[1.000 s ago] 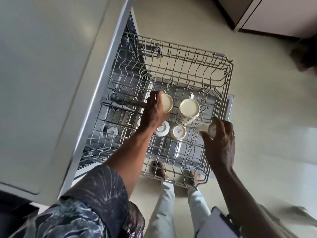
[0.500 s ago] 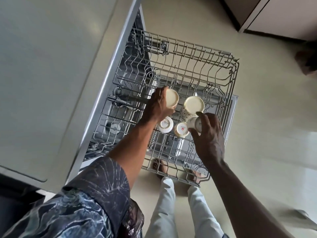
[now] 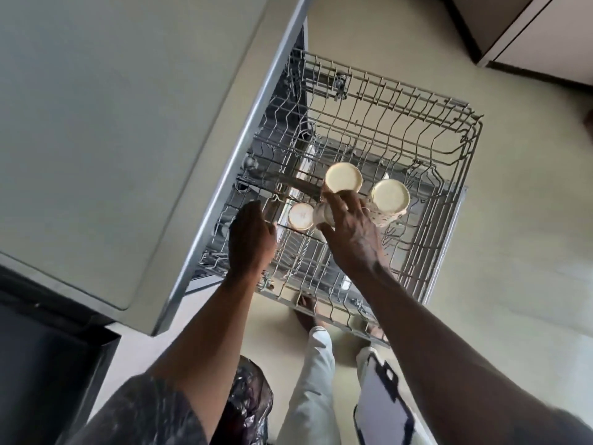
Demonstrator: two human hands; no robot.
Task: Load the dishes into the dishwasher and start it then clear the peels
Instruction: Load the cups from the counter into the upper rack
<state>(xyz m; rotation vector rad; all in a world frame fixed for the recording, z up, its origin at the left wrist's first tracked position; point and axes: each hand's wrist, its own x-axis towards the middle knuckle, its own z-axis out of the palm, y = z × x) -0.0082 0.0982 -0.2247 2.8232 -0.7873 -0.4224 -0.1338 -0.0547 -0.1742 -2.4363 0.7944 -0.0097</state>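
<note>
So the right hand (image 3: 349, 232) has its fingers curled round a small held cup (image 3: 322, 215), which is tipped on its side just above the rack (image 3: 462, 162), roughly in the middle of it. Fingertips of that hand are right up against the tall cup (image 3: 343, 178), which stands upside down with its pale base facing up.

Just to the left of the held cup there's a low cup (image 3: 300, 216), also upside down in the rack. Off to the right, close to the tall one, a spotted cup (image 3: 390, 199) sits base-up and leans a little.

The left hand (image 3: 252, 239) hangs over the left part of the rack, back of the hand up, fingers loose and nothing in it that I can see. It's near the low cup but not touching it.

The rack is pulled well out of the dishwasher, and the open door (image 3: 457, 213) shows under its right edge. The grey worktop (image 3: 112, 123) runs along the left, above the machine. Below the rack you can see the person's bare feet (image 3: 306, 308) on the beige floor (image 3: 513, 252), white trousers (image 3: 316, 380), and a dark patterned sleeve (image 3: 144, 412) on the left arm. A cabinet (image 3: 545, 33) sits in the far right corner.
</note>
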